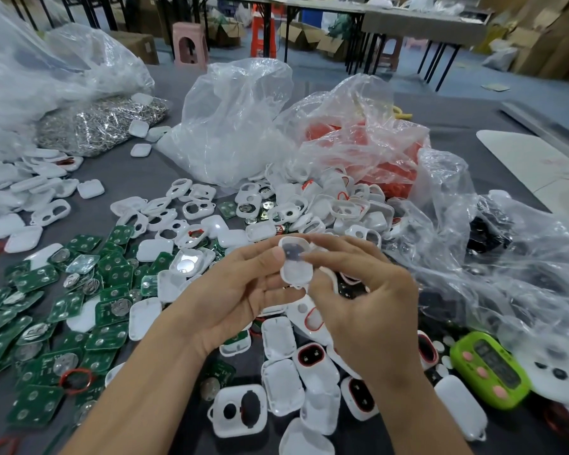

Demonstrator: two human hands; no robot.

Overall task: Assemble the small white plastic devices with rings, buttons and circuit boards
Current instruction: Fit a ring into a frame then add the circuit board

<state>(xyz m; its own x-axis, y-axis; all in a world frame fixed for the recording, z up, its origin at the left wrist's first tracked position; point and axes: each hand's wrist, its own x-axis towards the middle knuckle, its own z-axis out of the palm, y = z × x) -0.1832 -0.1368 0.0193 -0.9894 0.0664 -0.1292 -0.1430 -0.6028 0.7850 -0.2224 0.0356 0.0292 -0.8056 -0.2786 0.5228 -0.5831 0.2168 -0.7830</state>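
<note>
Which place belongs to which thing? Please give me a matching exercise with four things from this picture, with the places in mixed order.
Things
1. white shell
2. green circuit boards
3. lime-green device with pink buttons
4. bag of red parts

Places
A. far side of the table, right of centre
B. near edge, on the right
C. spread over the left of the table
D. pinched between the left hand and the right hand

Pairs: 1-D, 2-C, 3-B, 4-A
</note>
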